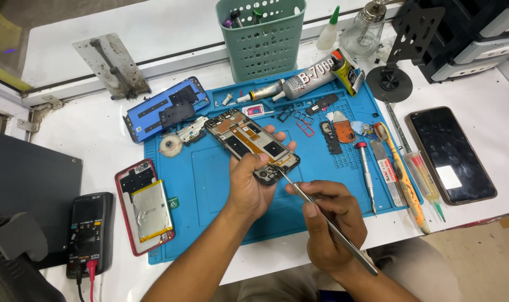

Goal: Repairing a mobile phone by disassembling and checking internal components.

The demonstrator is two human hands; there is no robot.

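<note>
White desk (98,128) under bright light, covered in the middle by a blue work mat (210,184). Above the mat's centre, left hand (249,187) closed around the lower end of an opened phone frame (251,144), fingers wrapped beneath it, thumb pressed on its near edge, circuit side facing up and the frame tilted away toward the upper left. Just to the right, right hand (328,221) pinched shut on metal tweezers (327,223), thumb and forefinger pressed together on the shaft, tip touching the frame's bottom corner beside the left thumb. Right of the right grip, lying on the mat: a red-capped screwdriver (366,173), a flat metal spatula, and an orange-handled brush (403,179). Farther right, off the mat, a dark phone (450,154) screen up. Beyond the held frame, small black and red trays and parts (305,120), then glue tubes (305,84) at the mat's far edge, a green perforated basket (260,39) behind them, and a clear glass bottle (366,31) near it. Left of the left grip, a small tape roll (170,145) and a blue back cover (165,109). Nearer and farther left, a red-framed phone body (144,204) with a silver battery, partly off the mat, and a black multimeter (89,232) at the desk's near left edge.
</note>
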